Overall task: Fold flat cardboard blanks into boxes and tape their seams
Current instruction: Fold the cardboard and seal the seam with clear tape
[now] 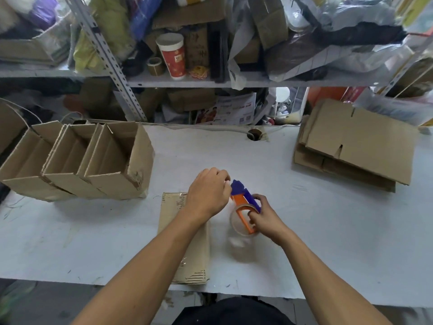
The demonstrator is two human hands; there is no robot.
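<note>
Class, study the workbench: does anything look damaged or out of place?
Yes. The nearest folded box has a torn, crumpled front corner, and the cardboard scrap under the left arm has ragged, ripped edges. The flat blanks lie askew.

We've got both forearms stretched out ahead, bare to the elbow, angling inward so the hands nearly meet. Our left hand [207, 193] sits knuckles-up, fingertips pinched together at its far edge. Our right hand [264, 215] is lower and nearer, fingers curled in a grip.
</note>
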